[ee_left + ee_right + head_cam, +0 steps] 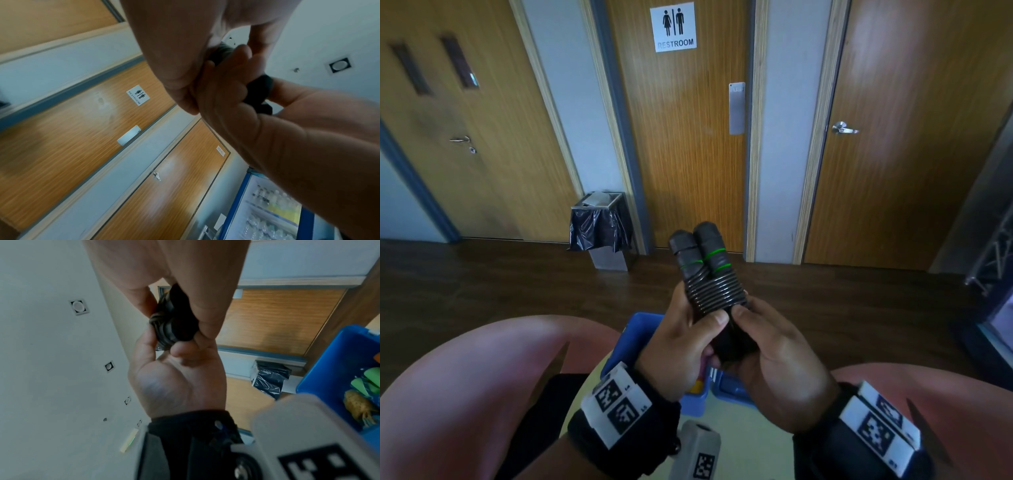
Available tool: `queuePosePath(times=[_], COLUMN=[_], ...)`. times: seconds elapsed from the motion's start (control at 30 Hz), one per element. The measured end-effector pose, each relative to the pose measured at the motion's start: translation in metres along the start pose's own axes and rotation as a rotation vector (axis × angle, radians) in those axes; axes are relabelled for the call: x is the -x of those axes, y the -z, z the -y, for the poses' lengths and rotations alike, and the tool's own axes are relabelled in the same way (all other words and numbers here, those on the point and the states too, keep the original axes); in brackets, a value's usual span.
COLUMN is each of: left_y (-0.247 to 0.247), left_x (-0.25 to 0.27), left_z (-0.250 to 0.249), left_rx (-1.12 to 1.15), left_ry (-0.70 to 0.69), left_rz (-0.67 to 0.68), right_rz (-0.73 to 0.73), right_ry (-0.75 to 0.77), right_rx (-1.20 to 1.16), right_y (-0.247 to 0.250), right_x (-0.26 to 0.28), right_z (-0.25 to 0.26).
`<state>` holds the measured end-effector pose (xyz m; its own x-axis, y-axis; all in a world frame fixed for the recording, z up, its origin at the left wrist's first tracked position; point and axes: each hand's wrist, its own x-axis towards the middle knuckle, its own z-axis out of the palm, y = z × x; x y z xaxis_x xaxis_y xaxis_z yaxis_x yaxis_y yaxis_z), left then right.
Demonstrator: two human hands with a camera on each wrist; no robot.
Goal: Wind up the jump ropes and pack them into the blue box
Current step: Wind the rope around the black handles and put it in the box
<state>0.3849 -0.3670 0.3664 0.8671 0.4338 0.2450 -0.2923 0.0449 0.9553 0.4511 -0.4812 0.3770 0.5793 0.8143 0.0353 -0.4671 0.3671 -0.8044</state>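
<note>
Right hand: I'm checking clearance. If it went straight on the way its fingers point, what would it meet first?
The right hand already grips the black wound jump rope bundle; directly beyond lies the left hand, probably first.

Both hands meet in front of the body, left hand [681, 346] on the left, right hand [774, 359] on the right, with the wound jump rope [709, 274] gripped between them, its two handles side by side and pointing away and up. Below and behind the hands sits the blue box [635, 337] on the floor, between the person's knees. Farther off, a bin [601, 228] stands against the wall, left of the restroom door [681, 137].
</note>
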Motion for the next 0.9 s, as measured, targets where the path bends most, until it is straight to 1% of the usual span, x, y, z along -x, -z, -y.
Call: queuePosePath(times=[0.23,0.37,0.47,0.63,0.77,0.9], left_y=[-0.007,-0.011,-0.011,0.000,0.009,0.011], left_x=[0.002,-0.001,-0.004,-0.005,-0.004,-0.002], left_z=[0.000,0.001,0.001,0.002,0.004,0.010], left_rx=[0.036,0.075,0.100,0.010,-0.001,-0.034], left_ry=[0.019,0.033,0.049,0.021,-0.032,-0.074], left_rz=[-0.039,-0.086,-0.113,-0.080,-0.066,-0.138], right_rz=[-0.123,-0.140,-0.148,-0.112,-0.072,0.040], right_ry=[0.088,0.118,0.095,-0.005,-0.065,-0.128], right_rx=[-0.002,-0.053,-0.064,-0.066,-0.160,-0.237], right_y=[-0.004,-0.004,-0.008,-0.010,-0.011,-0.016], right_x=[0.000,-0.004,-0.007,-0.009,-0.010,-0.005], right_z=[-0.011,-0.013,-0.009,-0.007,-0.013,-0.013])
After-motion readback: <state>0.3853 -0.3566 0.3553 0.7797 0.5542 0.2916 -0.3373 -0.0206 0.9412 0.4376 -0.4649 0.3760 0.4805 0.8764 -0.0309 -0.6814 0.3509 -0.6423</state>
